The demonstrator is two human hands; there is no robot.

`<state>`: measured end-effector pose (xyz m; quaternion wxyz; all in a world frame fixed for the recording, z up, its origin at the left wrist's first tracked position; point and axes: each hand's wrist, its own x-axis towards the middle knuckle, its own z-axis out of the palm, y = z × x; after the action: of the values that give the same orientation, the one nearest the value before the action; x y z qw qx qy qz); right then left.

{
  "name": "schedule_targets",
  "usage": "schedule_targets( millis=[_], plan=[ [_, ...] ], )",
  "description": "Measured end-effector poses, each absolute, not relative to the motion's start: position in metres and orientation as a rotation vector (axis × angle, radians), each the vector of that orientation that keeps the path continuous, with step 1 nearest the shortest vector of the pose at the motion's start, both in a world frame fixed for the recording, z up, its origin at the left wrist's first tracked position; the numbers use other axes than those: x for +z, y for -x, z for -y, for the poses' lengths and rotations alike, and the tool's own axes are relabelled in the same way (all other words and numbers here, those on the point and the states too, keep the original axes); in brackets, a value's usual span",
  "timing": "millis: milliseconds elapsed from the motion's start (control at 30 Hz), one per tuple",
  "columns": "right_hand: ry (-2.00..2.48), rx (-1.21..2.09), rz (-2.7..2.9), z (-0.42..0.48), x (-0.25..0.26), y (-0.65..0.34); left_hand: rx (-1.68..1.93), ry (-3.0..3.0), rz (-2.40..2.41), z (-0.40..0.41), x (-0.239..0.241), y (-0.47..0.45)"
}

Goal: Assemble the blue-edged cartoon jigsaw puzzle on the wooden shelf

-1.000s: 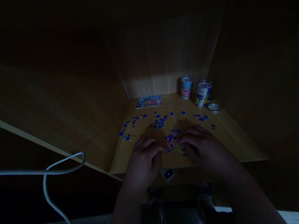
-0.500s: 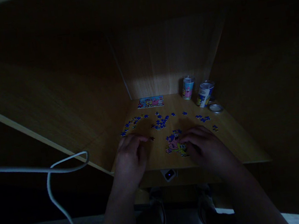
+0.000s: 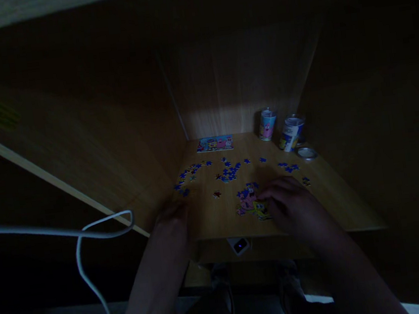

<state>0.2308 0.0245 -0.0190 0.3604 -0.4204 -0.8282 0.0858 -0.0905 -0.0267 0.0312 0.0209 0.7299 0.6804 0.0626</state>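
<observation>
A partly joined jigsaw cluster (image 3: 249, 202), pink, blue and yellow, lies near the front of a small wooden table (image 3: 326, 209). My right hand (image 3: 294, 206) rests on the table just right of the cluster, fingers curled and touching its edge. My left hand (image 3: 173, 217) is at the table's front left corner, close to a group of loose blue pieces (image 3: 187, 176); the dim light hides its fingers. One dark loose piece (image 3: 217, 194) lies between my hands. More blue pieces (image 3: 230, 170) are scattered mid-table.
A colourful reference picture (image 3: 214, 143) lies at the back of the table. Two small printed tins (image 3: 266, 124) (image 3: 291, 134) and a round lid (image 3: 306, 153) stand at the back right. Wooden panels wall in the table. A white cable (image 3: 89, 233) loops at the left.
My left hand has drawn away from the cluster toward the table's left front corner, leaving a dark piece in the open. The right hand stays by the cluster. The camera tilted slightly.
</observation>
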Motion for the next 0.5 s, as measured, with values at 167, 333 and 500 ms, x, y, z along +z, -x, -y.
schedule_targets(
  millis=[167, 333, 500],
  plan=[
    [1.076, 0.242, 2.140, -0.023, -0.019, -0.230, 0.094, -2.291, -2.093, 0.032, 0.040, 0.082],
    [1.090, 0.236, 2.144, -0.023, -0.019, -0.230, 0.079, -2.221, -2.123, 0.027, 0.040, 0.076],
    [1.086, 0.232, 2.152, -0.024, -0.019, -0.231, 0.280, -2.306, -2.113, 0.023, 0.025, 0.077]
  ],
)
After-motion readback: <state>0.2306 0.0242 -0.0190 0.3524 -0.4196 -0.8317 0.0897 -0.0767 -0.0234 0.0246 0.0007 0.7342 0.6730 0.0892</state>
